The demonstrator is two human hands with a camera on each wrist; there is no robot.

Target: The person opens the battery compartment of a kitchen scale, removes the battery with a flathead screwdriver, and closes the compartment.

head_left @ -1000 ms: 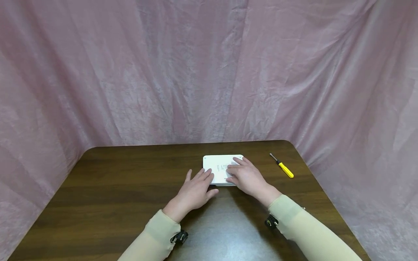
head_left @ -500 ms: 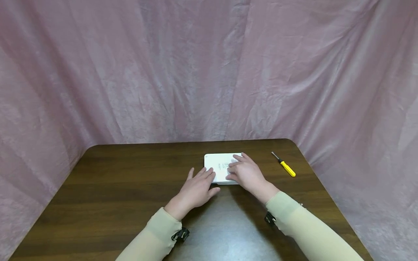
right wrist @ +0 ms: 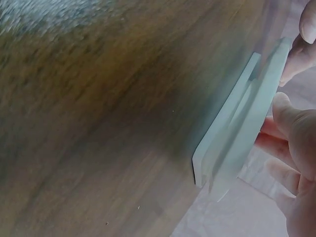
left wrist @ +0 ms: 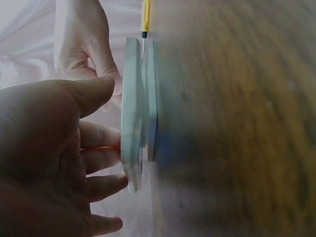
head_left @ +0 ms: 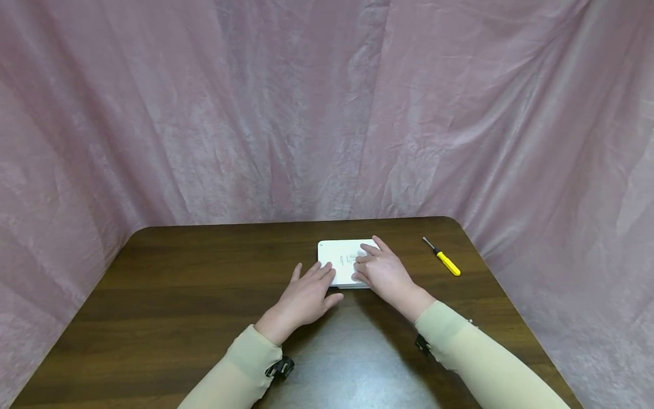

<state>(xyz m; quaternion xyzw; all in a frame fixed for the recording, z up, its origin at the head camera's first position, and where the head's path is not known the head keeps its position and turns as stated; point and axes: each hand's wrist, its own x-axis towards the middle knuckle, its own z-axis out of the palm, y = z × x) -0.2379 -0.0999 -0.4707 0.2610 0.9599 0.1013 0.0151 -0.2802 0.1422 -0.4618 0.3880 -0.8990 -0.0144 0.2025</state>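
A flat white rectangular device (head_left: 339, 250) with rounded corners and small printed text lies on the table. Seen edge-on in the left wrist view, its thick upper body (left wrist: 131, 113) sits on a thinner white plate (left wrist: 152, 98), a narrow gap between them. My left hand (head_left: 301, 298) rests its outstretched fingertips on the near left corner, the thumb held off to the side. On the right part of the top, my right hand (head_left: 386, 275) touches the surface with bent, spread fingers, partly covering the print. Neither hand grips the device.
A screwdriver (head_left: 441, 257) with a yellow handle lies to the right of the device, its tip pointing away to the back left. The dark wooden table (head_left: 204, 295) has rounded far corners. Behind it hangs a pink curtain (head_left: 306, 113).
The fingers of my right hand have shifted slightly on the device's top, with the outer finger reaching further toward the far edge. My left hand stays in place.
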